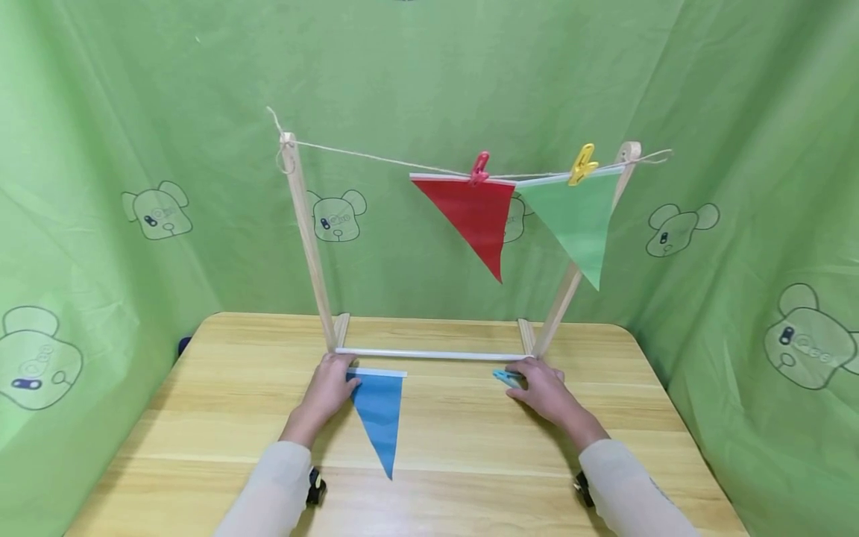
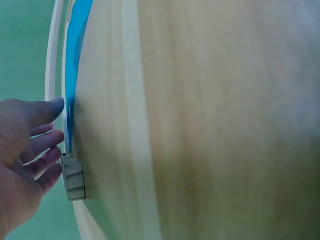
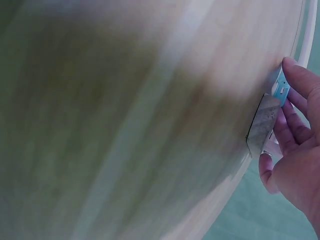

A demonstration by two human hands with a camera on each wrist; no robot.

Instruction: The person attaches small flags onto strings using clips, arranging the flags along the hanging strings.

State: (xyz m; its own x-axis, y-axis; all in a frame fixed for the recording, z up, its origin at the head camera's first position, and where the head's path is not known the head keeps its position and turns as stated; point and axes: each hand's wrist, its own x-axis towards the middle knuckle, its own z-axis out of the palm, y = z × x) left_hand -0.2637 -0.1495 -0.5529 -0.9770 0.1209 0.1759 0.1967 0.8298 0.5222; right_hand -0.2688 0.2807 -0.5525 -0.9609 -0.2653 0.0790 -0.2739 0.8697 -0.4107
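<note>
A blue triangular pennant (image 1: pixel 379 410) with a white top strip lies on the table, its point toward me. My left hand (image 1: pixel 332 384) is at its upper left corner; in the left wrist view the thumb and fingers stand apart beside the blue edge. To the right, my right hand (image 1: pixel 545 388) pinches a light blue clothespin (image 1: pixel 508 378) just above the tabletop. Behind, a red pennant (image 1: pixel 478 216) hangs from a string (image 1: pixel 376 157) by a red clothespin (image 1: pixel 479 168). A green pennant (image 1: pixel 577 216) hangs beside it under a yellow clothespin (image 1: pixel 582 164).
Two wooden posts, left (image 1: pixel 309 239) and right (image 1: pixel 567 291), hold the string. A white rod (image 1: pixel 429 354) joins them low, near the back of the wooden table (image 1: pixel 470 492). Green curtains (image 1: pixel 429 74) with bear drawings enclose the table behind and at both sides.
</note>
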